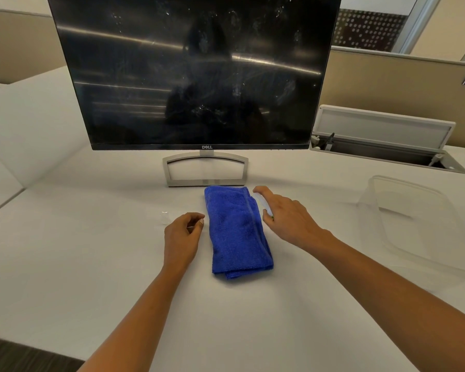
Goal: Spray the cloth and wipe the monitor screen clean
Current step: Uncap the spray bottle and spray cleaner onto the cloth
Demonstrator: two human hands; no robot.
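**A:** Start with the big things. Your monitor (196, 73) stands on its stand well beyond your fingers, screen facing you and smeared with prints, so it looks as yet unwiped. The white bench (91, 264) carries everything, and a clear plastic container (419, 218) sits off to the outside of your right hand, likely emptied so its contents are within reach.

**B:** And the cloth?

**A:** The blue cloth (235, 229) lies folded flat between your two hands, just this side of the monitor stand. Folded like that it gives you a thick pad to wet, I'd judge.

**B:** What are my fingers doing?

**A:** Your right hand (287, 218) is wrapped around a small clear spray bottle (262, 202), held right at the cloth's far-side edge; the forefinger stretches forward along the top, apparently over the nozzle, while the other fingers (267, 217) curl closed around the body. That seems placed to spray onto the cloth.

**B:** And the left?

**A:** Your left hand (183, 234) rests on the bench just beside the cloth, fingers curled loosely inward. Whether they pinch anything I cannot tell. A small clear cap-like item (163, 216) sits just outside them.
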